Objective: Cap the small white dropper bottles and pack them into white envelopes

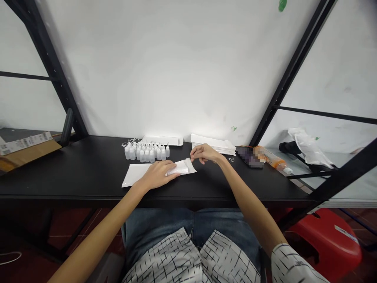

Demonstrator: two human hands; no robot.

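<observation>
A white padded envelope [134, 173] lies flat on the black table [73, 173] in front of me. My left hand [157, 175] rests flat on its middle with the fingers stretched out, pressing it down. My right hand [204, 152] hovers at the envelope's right end, fingers curled in a pinch near the open flap [188, 166]; whether it grips the flap is unclear. Just behind the envelope stands a cluster of several small translucent dropper bottles [146, 151] with white caps.
A stack of white envelopes [216, 144] lies at the back right, a flat white packet [162, 140] behind the bottles. An orange-labelled bottle [271, 158] lies on its side at the right. Black frame posts flank the table. A cardboard box [26, 149] at left, a red stool [326, 239] lower right.
</observation>
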